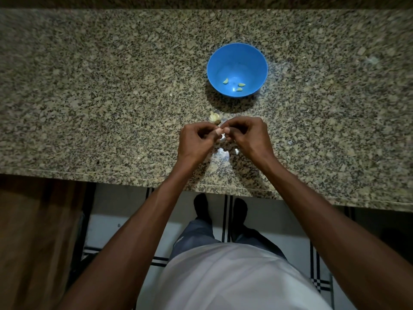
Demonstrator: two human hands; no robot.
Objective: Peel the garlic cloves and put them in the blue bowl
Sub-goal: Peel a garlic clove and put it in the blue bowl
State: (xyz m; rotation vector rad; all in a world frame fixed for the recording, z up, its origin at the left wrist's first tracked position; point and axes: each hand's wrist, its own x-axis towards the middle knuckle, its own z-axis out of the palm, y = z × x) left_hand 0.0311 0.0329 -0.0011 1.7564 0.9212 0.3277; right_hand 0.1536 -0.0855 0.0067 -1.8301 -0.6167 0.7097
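A blue bowl [237, 52] stands on the speckled granite counter [111, 86], with three peeled pale-green garlic cloves [225, 81] on its bottom. Just in front of the bowl my left hand [196, 142] and my right hand [248, 137] meet fingertip to fingertip, both pinching one small garlic clove [221, 136], which the fingers mostly hide. The rest of the garlic bulb [215, 117] lies on the counter right behind my hands.
Bits of papery garlic skin [222, 153] lie on the counter under and beside my hands. The counter's front edge [111, 176] runs just below my wrists, with tiled floor and my feet beneath. A brown cabinet stands at lower left.
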